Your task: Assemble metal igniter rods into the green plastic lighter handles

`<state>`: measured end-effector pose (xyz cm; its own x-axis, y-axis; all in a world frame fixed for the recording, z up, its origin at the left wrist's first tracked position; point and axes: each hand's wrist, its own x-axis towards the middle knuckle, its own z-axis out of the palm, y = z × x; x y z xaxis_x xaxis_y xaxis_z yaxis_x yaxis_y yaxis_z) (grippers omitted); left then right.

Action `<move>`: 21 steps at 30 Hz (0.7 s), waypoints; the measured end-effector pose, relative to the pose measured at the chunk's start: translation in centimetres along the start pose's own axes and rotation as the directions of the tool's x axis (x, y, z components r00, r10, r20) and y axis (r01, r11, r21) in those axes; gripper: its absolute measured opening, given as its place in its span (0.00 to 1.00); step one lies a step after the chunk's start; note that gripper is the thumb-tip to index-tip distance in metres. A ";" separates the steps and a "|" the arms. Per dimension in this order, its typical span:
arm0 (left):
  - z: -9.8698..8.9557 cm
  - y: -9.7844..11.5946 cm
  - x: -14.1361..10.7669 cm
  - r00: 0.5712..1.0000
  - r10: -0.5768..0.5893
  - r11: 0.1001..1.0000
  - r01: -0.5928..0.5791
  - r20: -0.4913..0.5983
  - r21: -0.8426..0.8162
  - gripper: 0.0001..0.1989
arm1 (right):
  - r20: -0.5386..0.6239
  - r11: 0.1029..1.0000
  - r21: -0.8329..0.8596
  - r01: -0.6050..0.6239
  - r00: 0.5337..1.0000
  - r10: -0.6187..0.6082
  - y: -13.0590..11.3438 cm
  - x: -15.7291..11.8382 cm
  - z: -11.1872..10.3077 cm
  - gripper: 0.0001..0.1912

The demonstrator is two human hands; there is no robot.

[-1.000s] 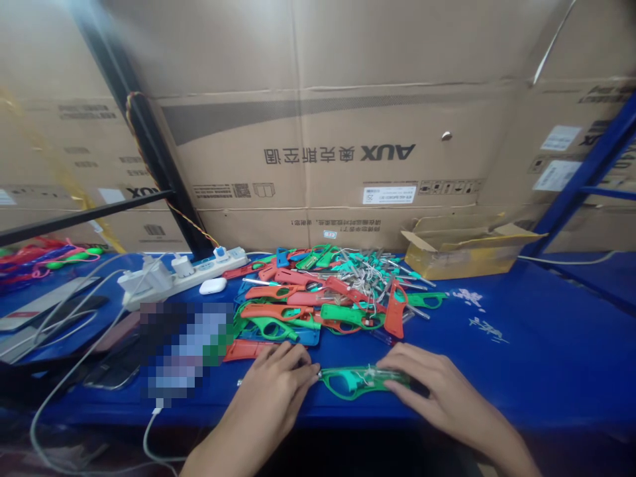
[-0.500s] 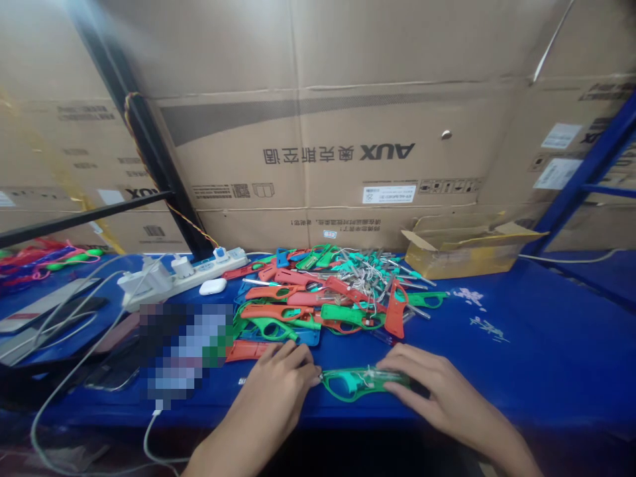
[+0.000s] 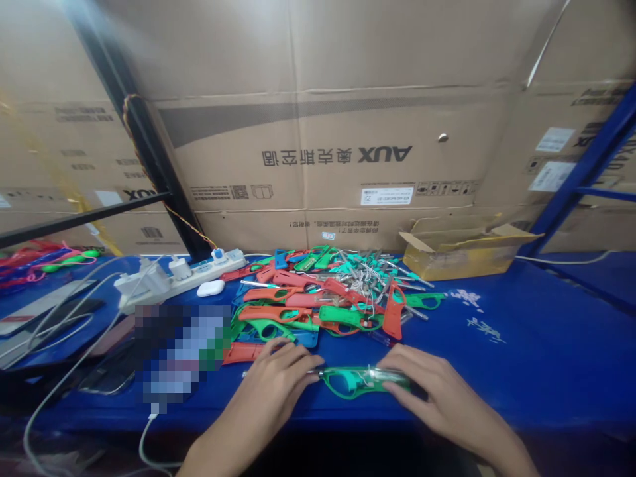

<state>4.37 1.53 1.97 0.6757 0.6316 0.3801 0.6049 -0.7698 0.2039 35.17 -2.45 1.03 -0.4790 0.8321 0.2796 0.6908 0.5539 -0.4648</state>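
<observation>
A green long-nosed lighter body (image 3: 342, 384) lies level just above or on the blue tabletop near its front edge. Teal parts, a white wire and a clear tank show inside its open shell. My right hand (image 3: 422, 377) pinches its right end between thumb and fingers. On the left, my left hand (image 3: 285, 371) is closed around a thin metal tube (image 3: 315, 371) that meets the lighter's left end; most of the tube is hidden under the fingers. Behind my hands is a pile of red, green and blue lighter shells (image 3: 278, 295), with teal parts and metal tubes (image 3: 370, 268).
An open cardboard box (image 3: 462, 255) stands back right. Left are a white power strip (image 3: 199, 273), a white earbud case (image 3: 211, 288), a blurred-out phone (image 3: 186, 358) and loose cables. Small white pieces (image 3: 484, 329) lie right. Large cardboard (image 3: 322, 53) backs the table.
A metal tube now shows at my left hand, running to the lighter's left end. My left fingers have shifted slightly; my right hand keeps its hold. The view has moved a little.
</observation>
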 end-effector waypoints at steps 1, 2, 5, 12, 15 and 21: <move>-0.1 -0.1 0.0 1.000 0.004 1.000 -0.004 0.014 -0.027 0.13 | -0.009 1.000 -0.009 0.000 1.000 0.000 0.0 0.0 0.0 0.10; -0.3 -0.2 -0.1 0.999 -0.001 0.998 0.003 0.035 -0.057 0.12 | -0.020 1.000 -0.020 0.000 1.000 -0.001 0.1 0.0 0.0 0.10; -0.7 -0.1 -0.3 0.997 -0.053 0.987 0.061 0.061 -0.146 0.10 | -0.042 0.998 -0.056 0.000 0.999 -0.003 0.1 -0.1 0.1 0.14; -1.0 0.6 -0.2 0.991 -0.094 0.965 0.113 0.092 -0.236 0.08 | -0.010 0.998 -0.065 -0.004 1.000 0.004 0.3 -0.1 0.4 0.14; -0.7 0.5 0.0 0.993 -0.089 0.962 0.105 0.075 -0.250 0.08 | -0.023 0.998 -0.057 0.000 1.000 -0.002 0.3 -0.1 0.4 0.14; 0.1 0.2 -0.1 0.996 -0.081 0.974 0.087 0.037 -0.209 0.10 | -0.032 0.999 -0.028 -0.019 0.999 0.018 0.0 0.0 0.1 0.14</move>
<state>4.49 1.30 1.88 0.6395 0.6949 0.3289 0.5598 -0.7141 0.4203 35.14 -2.42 0.97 -0.4484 0.8427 0.2981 0.7146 0.5382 -0.4468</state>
